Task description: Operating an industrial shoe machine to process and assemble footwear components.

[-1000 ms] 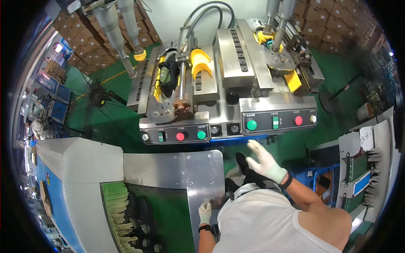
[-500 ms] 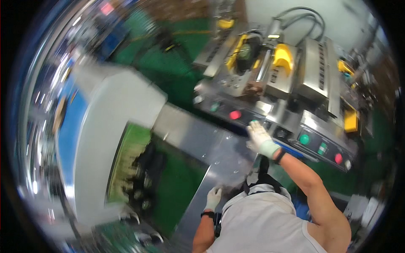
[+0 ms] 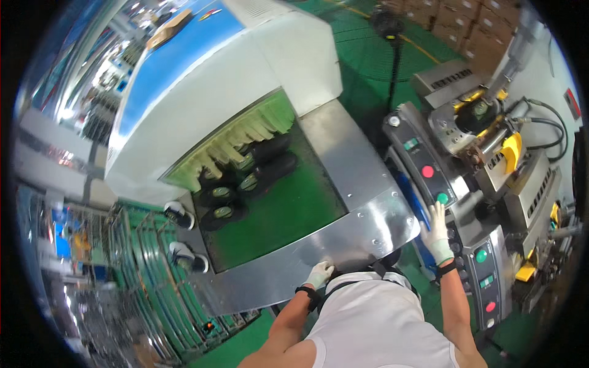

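Observation:
My right hand (image 3: 437, 238), in a white glove, is stretched out over a machine's dark control panel (image 3: 423, 156). Its fingertips are at a green button (image 3: 442, 198); whether they press it I cannot tell. Lower and nearer my body, my left hand (image 3: 319, 274), also gloved, rests at the edge of a metal ledge (image 3: 288, 253). It holds nothing visible, and its fingers look loosely extended. Beyond that ledge several black shoes (image 3: 264, 168) with pale green round parts lie on a green conveyor belt (image 3: 282, 214), by a fringed curtain (image 3: 239, 144).
The white and blue machine housing (image 3: 227, 80) covers the conveyor. On the right, a press holds a dark shoe (image 3: 475, 116) among yellow pads (image 3: 510, 152). Two dark-and-white shoes (image 3: 191, 257) sit at the ledge's left, near a metal rack (image 3: 153, 276). A stand fan (image 3: 388, 24) is behind.
My view has swung right, so the press now sits farther right and the conveyor is in the middle. My right hand stays by the green button, my left by the ledge.

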A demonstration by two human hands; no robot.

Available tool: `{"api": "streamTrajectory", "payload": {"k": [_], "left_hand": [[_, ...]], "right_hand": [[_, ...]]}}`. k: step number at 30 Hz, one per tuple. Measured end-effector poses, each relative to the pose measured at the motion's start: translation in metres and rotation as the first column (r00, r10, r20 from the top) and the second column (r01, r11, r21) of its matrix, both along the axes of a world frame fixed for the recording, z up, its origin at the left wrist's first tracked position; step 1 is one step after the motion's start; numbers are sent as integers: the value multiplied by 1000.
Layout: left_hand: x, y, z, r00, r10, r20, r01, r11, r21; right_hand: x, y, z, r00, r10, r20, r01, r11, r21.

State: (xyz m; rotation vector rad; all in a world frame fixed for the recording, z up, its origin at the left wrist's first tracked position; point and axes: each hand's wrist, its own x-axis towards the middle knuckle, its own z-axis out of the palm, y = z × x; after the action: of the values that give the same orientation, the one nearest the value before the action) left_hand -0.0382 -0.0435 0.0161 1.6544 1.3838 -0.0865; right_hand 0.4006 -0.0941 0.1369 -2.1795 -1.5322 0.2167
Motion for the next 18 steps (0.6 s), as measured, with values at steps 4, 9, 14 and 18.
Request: {"api": "streamTrajectory", "payload": {"k": [4, 9, 14, 18], "left_hand": [[-5, 16, -10, 994, -94, 58, 92, 995, 45], [-17, 49, -47, 994, -75, 80, 81, 995, -67], [26, 83, -39, 973, -215, 84, 221, 973, -69], [50, 93, -36, 966, -225, 126, 237, 968, -83]], "right_hand": [[-45, -34, 26, 969, -83, -231, 79, 996, -29], [-75, -73, 45, 859, -299, -415, 232, 951, -205], [-80, -122, 39, 764, -468, -444, 412, 884, -222], [-84, -132, 64, 645, -525, -554, 506, 838, -205]]}}
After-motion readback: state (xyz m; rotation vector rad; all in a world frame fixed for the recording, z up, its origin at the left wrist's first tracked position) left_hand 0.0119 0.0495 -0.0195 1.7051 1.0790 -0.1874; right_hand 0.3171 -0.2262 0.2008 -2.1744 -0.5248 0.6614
